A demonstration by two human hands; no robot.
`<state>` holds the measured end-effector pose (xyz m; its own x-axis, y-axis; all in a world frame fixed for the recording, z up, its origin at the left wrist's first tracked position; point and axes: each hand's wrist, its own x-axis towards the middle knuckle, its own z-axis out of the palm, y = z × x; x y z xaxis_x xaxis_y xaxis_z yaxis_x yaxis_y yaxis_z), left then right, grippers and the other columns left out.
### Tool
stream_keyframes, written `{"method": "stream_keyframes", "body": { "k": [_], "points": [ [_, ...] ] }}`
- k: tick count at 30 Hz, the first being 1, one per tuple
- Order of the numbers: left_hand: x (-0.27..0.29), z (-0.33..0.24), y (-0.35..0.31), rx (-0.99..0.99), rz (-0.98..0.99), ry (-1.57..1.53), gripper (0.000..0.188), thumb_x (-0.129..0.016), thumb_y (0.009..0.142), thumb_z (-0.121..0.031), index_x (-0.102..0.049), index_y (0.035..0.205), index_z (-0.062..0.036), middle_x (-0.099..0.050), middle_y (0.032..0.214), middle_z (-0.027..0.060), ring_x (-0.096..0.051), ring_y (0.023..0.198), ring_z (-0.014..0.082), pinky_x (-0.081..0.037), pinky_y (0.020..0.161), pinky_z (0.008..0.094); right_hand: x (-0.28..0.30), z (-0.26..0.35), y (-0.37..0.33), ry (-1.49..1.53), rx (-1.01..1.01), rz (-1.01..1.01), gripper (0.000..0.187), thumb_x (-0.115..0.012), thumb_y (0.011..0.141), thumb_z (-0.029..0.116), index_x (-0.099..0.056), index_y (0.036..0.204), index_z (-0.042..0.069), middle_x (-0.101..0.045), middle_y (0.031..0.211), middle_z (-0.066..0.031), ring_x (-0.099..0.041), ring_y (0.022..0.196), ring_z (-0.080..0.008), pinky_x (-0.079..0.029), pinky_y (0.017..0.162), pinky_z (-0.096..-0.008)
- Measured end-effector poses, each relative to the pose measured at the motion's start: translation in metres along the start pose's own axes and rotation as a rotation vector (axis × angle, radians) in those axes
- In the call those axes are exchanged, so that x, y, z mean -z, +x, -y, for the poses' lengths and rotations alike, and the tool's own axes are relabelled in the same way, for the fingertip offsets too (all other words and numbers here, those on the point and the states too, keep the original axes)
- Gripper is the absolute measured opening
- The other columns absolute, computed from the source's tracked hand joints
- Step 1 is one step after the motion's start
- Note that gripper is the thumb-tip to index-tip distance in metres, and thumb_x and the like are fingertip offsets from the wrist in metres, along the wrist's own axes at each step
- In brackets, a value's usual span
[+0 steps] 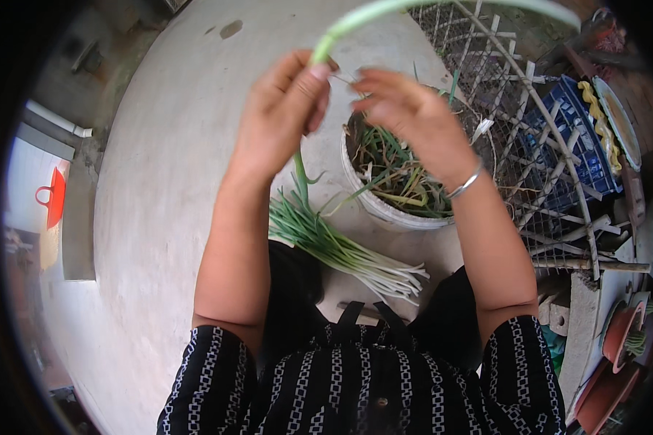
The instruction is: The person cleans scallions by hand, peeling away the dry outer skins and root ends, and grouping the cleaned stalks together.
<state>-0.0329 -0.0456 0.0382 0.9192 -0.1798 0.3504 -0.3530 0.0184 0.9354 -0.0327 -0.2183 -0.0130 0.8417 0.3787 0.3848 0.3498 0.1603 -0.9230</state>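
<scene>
My left hand [286, 105] is closed around a scallion [318, 54]. Its pale stalk arcs up to the right, blurred, and its green leaves hang below the wrist. To the right, my right hand [413, 116] has its fingers apart, somewhat smeared by motion, and a silver bangle circles that wrist. A thin strand shows between the two hands; whether the right fingers touch it, I cannot tell. Below them a bunch of scallions [334, 246] lies near my knees, white ends toward the right. A white bucket [352, 170] behind the right hand holds leafy scraps [399, 170].
Wire mesh with wooden sticks [515, 94] stands along the right. Beyond it are a blue plastic basket [569, 134] and a pale round basin [618, 119]. Reddish plant pots [620, 337] line the lower right. A red scoop-like object [55, 198] is at the far left, past the concrete floor [159, 181].
</scene>
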Motion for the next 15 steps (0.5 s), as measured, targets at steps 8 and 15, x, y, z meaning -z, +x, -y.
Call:
{"method": "stream_keyframes", "body": {
  "k": [8, 15],
  "points": [
    [0.079, -0.022, 0.013, -0.319, -0.266, -0.586, 0.026, -0.041, 0.093, -0.021, -0.046, 0.103, 0.0028, -0.043, 0.07, 0.0015, -0.033, 0.052, 0.0069, -0.028, 0.044, 0.0188, -0.051, -0.036, -0.024, 0.029, -0.443, 0.438, 0.034, -0.057, 0.084, 0.027, -0.053, 0.103, 0.0, -0.056, 0.077, -0.0037, -0.054, 0.071, -0.0122, -0.044, 0.067, -0.0276],
    [0.16, 0.017, -0.004, -0.279, -0.649, -0.825, 0.028, -0.034, 0.095, -0.023, -0.047, 0.098, 0.0023, -0.04, 0.069, 0.0006, -0.032, 0.052, 0.0075, -0.031, 0.044, 0.0192, -0.035, -0.031, -0.035, -0.117, -0.517, 0.369, 0.026, -0.047, 0.09, 0.027, -0.06, 0.085, 0.004, -0.047, 0.059, 0.0027, -0.042, 0.056, -0.0059, -0.037, 0.052, -0.0228]
  ]
}}
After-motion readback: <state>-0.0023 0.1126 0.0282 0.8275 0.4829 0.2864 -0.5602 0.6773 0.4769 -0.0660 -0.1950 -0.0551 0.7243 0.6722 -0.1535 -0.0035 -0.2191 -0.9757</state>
